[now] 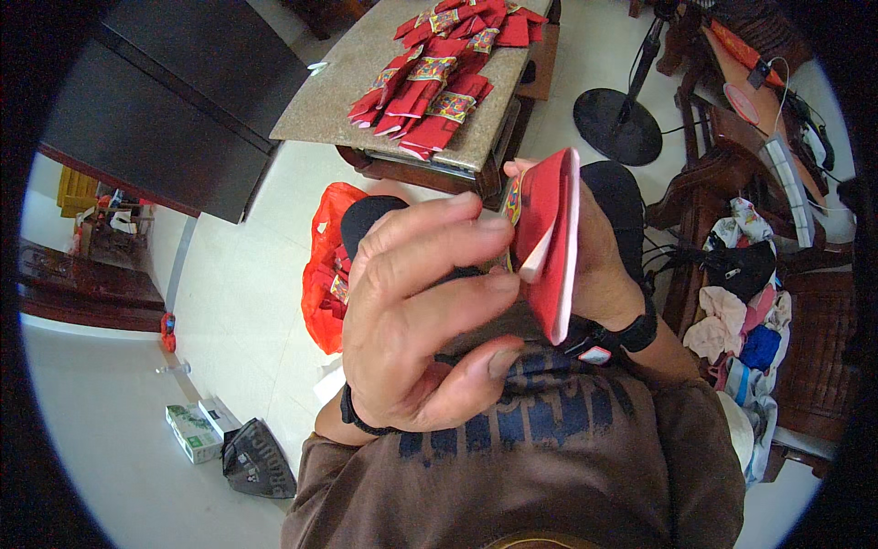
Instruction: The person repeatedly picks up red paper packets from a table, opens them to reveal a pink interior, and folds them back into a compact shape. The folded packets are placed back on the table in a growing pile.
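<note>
My right hand [598,264] grips a folded red packet [549,206] with pale pink edges, holding it up in front of my chest. A multicoloured patterned band [513,202] wraps the packet and is partly hidden. Facing it is my left hand [411,322], fingers spread and thumb apart, with nothing held; its fingertips are close to the packet, and whether they touch it I cannot tell. Several similar banded red packets [429,75] lie heaped on the stone-topped table [315,103] ahead. More red pieces [336,281] show inside a red plastic bag [319,240] on the floor, left of my knee.
A black round stand base [617,127] is on the floor, right of the table. Clothes [741,322] are piled on a wooden seat at right. A large dark panel [171,103] rises at left. Boxes [195,429] and a dark bag [259,461] lie at lower left.
</note>
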A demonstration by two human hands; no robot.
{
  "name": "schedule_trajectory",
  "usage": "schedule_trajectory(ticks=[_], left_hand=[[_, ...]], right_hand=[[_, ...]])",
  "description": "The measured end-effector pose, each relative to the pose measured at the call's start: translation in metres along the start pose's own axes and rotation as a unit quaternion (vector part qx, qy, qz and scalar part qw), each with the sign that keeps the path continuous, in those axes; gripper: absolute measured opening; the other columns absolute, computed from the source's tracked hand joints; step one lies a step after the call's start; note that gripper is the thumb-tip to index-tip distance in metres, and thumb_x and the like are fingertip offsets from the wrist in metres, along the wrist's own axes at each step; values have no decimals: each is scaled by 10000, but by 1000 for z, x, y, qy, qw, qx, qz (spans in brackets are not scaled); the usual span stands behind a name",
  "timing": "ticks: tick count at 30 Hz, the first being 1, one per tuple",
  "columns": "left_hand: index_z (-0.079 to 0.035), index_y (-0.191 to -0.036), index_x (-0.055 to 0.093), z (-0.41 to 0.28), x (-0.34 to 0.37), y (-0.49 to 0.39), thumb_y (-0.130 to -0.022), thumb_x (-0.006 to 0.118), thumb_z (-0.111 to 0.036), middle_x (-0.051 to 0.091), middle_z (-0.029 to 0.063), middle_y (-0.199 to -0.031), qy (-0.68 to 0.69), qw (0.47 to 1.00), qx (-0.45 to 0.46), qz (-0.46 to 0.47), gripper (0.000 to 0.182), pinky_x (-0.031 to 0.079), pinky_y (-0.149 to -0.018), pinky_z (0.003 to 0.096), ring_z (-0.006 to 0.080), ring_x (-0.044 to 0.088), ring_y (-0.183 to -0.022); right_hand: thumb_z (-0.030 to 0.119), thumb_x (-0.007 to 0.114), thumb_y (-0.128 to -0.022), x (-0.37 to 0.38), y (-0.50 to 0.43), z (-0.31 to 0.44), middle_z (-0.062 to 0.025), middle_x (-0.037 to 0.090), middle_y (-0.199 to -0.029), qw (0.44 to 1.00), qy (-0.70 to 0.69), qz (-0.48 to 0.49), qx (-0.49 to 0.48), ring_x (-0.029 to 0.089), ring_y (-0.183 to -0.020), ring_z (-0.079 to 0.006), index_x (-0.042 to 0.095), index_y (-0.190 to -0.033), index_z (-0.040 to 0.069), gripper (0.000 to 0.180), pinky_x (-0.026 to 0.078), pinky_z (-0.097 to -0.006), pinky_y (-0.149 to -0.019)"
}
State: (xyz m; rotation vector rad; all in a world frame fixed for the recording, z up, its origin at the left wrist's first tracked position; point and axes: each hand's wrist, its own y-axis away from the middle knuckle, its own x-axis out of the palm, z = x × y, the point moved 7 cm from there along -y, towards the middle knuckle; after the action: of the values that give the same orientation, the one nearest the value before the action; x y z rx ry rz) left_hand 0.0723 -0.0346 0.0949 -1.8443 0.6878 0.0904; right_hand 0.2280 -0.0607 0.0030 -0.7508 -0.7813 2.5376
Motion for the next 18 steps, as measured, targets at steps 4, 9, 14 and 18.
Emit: schedule_trajectory(ticks=[4, 9, 14, 18], left_hand=[[-10, -1058, 596, 8, 1, 0, -773, 684, -247, 593, 196, -1125, 23, 998, -61, -22, 381, 413, -923, 434, 360, 553, -1083], [30, -1117, 554, 19, 6, 5, -738, 727, -241, 551, 205, -1199, 119, 980, -157, -34, 498, 380, -966, 397, 322, 522, -1129], [36, -1138, 538, 20, 8, 7, -721, 748, -226, 544, 201, -1214, 105, 980, -169, -8, 536, 368, -977, 376, 297, 512, -1141], [37, -1136, 536, 24, 7, 11, -737, 736, -224, 546, 194, -1215, 145, 968, -204, -14, 517, 363, -981, 367, 280, 511, -1139]], right_hand=[[127, 798, -532, -3, -4, 10, -148, 501, -1265, 999, 24, 0, -38, 474, -1190, -327, 436, -1302, 68, 853, 355, -419, -1009], [114, 802, -481, -8, -5, 21, -150, 505, -1245, 992, 109, -5, -67, 479, -1171, -339, 447, -1289, 70, 884, 353, -445, -1000], [111, 805, -481, -9, -6, 22, -149, 505, -1242, 986, 144, -15, -78, 478, -1173, -336, 447, -1288, 72, 883, 353, -449, -1001], [106, 806, -480, -9, -5, 21, -149, 503, -1242, 987, 140, -12, -78, 478, -1172, -337, 446, -1289, 71, 887, 350, -448, -1004]])
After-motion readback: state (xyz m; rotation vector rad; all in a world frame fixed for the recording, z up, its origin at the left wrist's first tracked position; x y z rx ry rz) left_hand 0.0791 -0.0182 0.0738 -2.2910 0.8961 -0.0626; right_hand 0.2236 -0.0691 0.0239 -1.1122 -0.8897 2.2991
